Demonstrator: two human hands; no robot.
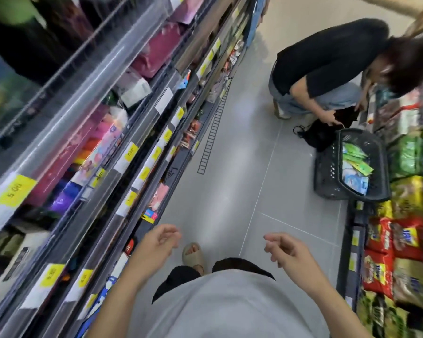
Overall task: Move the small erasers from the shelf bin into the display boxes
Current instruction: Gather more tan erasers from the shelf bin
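Looking down a shop aisle, much of it blurred by motion. Left hand [156,242] held out low over the grey tiled floor [232,167], fingers loosely curled and apart, gripping nothing. Right hand [285,251] likewise out in front, fingers relaxed and slightly bent, nothing in it. Both hands well apart from each other, above a grey shirt [230,303] and a beige sandal [193,256]. To the left, tiered shelves [103,152] with clear fronts and yellow price tags [16,190], stocked with pink, purple and orange packets; too blurred to pick out the small erasers, their bin or the display boxes, so cannot tell where these lie relative to either hand. Left hand just beside the lower shelf edge, not touching it. To the right, shelves of red, yellow and green snack packets [398,242]. Farther down, a second person in a black top [327,62] crouching beside a dark shopping basket [327,176] holding green and blue packets.
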